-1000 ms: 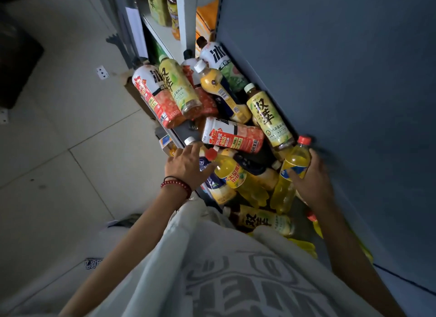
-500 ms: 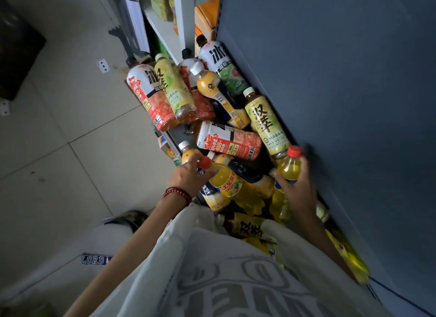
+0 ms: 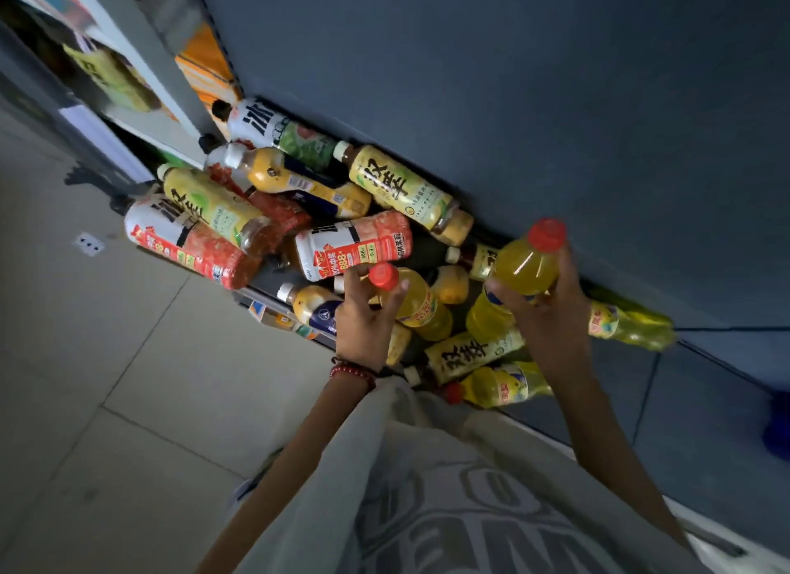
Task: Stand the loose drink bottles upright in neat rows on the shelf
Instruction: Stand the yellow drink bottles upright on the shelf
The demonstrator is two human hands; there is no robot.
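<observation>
Dim light, colours muted. A dark blue-grey wall panel [image 3: 513, 82] fills the far and right side, with seams showing low on the right. The floor [image 3: 107, 381] at left is pale beige tile with thin grout lines. A white socket plate [image 3: 88, 244] sits on the tiles, left. The grey-white metal shelf unit [image 3: 141, 47] is far left and blurred, with an orange panel [image 3: 205, 64] just beside its upright. A blue object [image 3: 778, 428] at the right edge is too blurred to identify.
</observation>
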